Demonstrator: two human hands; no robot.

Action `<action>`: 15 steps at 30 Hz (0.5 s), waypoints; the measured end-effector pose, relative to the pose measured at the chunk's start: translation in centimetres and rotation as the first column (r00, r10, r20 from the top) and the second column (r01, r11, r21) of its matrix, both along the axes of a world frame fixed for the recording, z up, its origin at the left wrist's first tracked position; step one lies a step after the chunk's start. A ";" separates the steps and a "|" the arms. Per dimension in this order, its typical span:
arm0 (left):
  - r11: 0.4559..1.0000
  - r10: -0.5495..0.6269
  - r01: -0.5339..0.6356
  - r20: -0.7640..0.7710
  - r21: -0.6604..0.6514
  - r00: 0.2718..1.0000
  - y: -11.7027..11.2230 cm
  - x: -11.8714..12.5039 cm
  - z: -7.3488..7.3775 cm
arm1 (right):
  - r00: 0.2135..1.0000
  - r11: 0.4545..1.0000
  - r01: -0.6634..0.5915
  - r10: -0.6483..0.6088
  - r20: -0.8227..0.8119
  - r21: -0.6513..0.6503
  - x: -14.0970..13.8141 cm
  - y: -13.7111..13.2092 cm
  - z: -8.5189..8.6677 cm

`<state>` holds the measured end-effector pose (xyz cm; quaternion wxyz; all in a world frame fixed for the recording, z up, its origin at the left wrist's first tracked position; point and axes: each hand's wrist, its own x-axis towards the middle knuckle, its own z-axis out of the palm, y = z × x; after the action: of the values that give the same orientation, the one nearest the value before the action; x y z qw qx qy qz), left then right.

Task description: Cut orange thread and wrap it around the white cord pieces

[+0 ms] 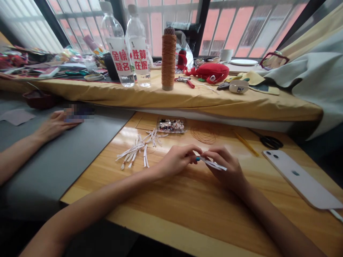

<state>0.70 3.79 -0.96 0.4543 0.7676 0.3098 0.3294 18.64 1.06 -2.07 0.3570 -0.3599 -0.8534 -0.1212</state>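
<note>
My left hand (184, 159) and my right hand (226, 167) meet above the wooden table, fingertips close together. Between them is a small bundle of narrow white strips (215, 165), its free ends lying across my right fingers. A small blue piece (197, 158), perhaps a bead, shows at my left fingertips. Both hands are closed in a pinch; exactly how each grips the bundle is partly hidden. Left of them lies a loose pile of similar white strips (136, 146), some with brownish ends. Behind it stands a clear plastic box (171, 132) of mixed beads.
Coiled brown thread (203, 135), a yellow pencil-like stick (245, 143), black scissors (272, 142) and a phone (300, 178) lie on the table. A thread spool (168, 60) and two bottles (119, 53) stand on the ledge. Another person's hand (57, 123) rests at left.
</note>
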 end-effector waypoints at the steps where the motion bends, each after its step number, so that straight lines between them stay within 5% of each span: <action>1: 1.000 0.006 -0.006 -0.011 0.016 1.000 0.0 0.0 0.0 | 1.000 1.000 0.009 -0.009 0.006 0.000 0.0 0.0 0.0; 15: 0.997 0.000 0.008 -0.118 0.072 0.993 0.2 0.1 0.0 | 0.996 0.993 -0.085 0.084 -0.013 -0.076 0.1 0.0 0.0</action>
<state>0.77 4.03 -0.93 0.4079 0.8021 0.3225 0.2936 18.75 1.10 -2.06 0.3520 -0.3376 -0.8701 -0.0715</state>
